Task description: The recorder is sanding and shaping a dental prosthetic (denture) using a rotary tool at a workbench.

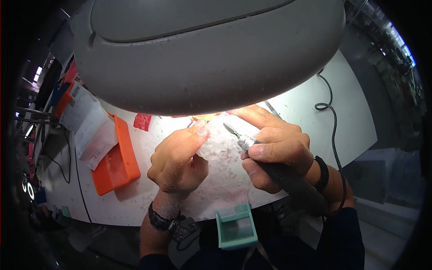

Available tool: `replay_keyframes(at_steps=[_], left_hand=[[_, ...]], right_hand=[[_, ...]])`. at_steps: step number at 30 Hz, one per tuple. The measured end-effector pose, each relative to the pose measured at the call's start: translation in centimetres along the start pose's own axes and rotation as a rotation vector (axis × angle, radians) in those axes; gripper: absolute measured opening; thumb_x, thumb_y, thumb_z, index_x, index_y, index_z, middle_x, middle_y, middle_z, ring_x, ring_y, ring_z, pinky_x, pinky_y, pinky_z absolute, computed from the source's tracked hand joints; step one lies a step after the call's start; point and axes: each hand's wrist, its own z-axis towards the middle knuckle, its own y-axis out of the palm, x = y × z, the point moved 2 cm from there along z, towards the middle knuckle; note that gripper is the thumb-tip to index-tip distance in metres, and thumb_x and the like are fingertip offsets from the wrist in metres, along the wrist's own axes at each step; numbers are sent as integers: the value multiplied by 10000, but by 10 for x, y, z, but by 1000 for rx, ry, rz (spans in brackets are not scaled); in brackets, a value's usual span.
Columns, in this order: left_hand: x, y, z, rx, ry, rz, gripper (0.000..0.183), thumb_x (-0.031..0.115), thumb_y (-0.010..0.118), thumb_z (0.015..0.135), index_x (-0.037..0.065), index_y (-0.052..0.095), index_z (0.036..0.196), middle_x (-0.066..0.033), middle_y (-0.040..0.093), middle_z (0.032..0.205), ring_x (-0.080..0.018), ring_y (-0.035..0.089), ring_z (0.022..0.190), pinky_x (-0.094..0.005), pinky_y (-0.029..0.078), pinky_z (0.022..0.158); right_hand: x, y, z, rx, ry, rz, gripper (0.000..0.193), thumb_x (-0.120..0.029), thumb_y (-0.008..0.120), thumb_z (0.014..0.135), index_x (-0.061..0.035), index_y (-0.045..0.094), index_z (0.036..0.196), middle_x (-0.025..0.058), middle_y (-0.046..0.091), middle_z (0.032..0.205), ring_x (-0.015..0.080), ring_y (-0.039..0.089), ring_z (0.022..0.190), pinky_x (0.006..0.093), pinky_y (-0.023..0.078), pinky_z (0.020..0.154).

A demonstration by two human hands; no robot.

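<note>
My left hand pinches a small whitish, translucent piece between thumb and fingers. Glare washes out its outline, so its exact kind does not show. My right hand grips a rotary grinder handpiece with a dark body and a metal collar. Its pointed metal burr points up and left, a short gap away from the whitish piece. White dust coats the fingers and the collar. The far fingers of my right hand reach up under the lamp's edge.
A large grey lamp housing hangs low over the dusty white table. On the left stands an orange tray with bagged papers against it, near a red packet. A teal bin sits at the front edge; a black cable runs right.
</note>
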Motion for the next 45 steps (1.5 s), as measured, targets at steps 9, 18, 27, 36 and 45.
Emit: replay_keyframes(at_steps=[9, 18, 27, 36, 45], left_hand=[[6, -6, 4, -7, 112, 17, 276, -115, 594, 689, -16, 655, 939, -158, 689, 878, -285, 693, 809, -384, 590, 734], [4, -4, 2, 22, 163, 0, 254, -110, 611, 710, -22, 646, 946, -156, 674, 865, -284, 682, 774, -399, 592, 693], [4, -5, 2, -1, 208, 16, 247, -122, 620, 730, -21, 631, 955, -161, 679, 881, -281, 683, 778, -391, 589, 685], [-9, 13, -9, -6, -139, -212, 210, -21, 725, 757, -4, 615, 935, -179, 696, 890, -263, 704, 840, -328, 570, 743], [-6, 14, -12, -50, -166, -169, 283, -91, 736, 690, -21, 603, 929, -177, 691, 914, -260, 694, 862, -321, 559, 766]], right_hand=[[-4, -2, 1, 1, 29, 46, 298, 72, 653, 656, -45, 547, 909, 103, 532, 604, 446, 663, 942, 591, 481, 898], [-12, -11, 9, -225, 69, 15, 361, 36, 590, 742, -74, 475, 1066, 99, 599, 627, 422, 676, 860, 593, 495, 859], [-18, -10, 8, -251, 71, -15, 337, 28, 566, 752, -66, 461, 1059, 142, 592, 655, 273, 682, 752, 576, 494, 895], [-17, -20, 5, 30, 720, 281, 229, -96, 525, 830, -63, 407, 1024, 62, 520, 652, 91, 528, 585, 273, 483, 595], [-6, -15, 0, 43, 422, 160, 242, 1, 579, 764, -32, 471, 978, 117, 598, 736, 90, 566, 608, 264, 493, 584]])
